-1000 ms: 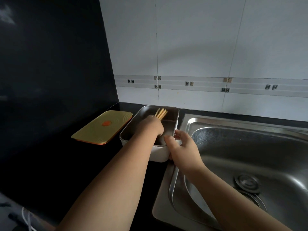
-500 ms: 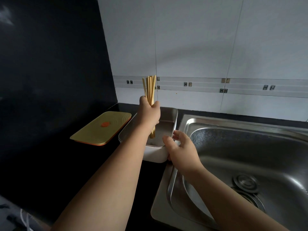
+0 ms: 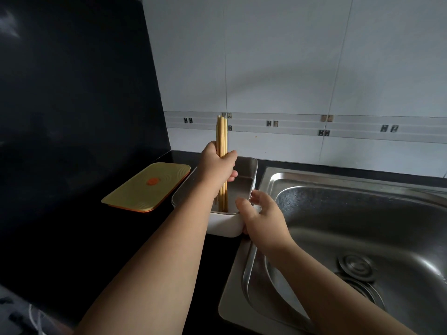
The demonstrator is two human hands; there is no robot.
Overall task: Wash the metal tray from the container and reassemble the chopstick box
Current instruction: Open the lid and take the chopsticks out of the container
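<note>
Upright chopsticks (image 3: 222, 136) in tray's (image 3: 244, 182) near end; bare counter (image 3: 79, 243) this side of lid (image 3: 147, 187), sink basin (image 3: 362, 226) open on R.

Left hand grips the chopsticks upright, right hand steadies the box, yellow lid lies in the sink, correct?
Not quite: the head view shows the yellow lid on the dark counter left of the box, not in the sink. The rest holds.

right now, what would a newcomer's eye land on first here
The left hand grips a bundle of chopsticks upright, lower ends inside the metal tray in the white container. The right hand holds that container's near corner beside the sink. A yellow lid with an orange dot lies on the dark counter to its left.
</note>
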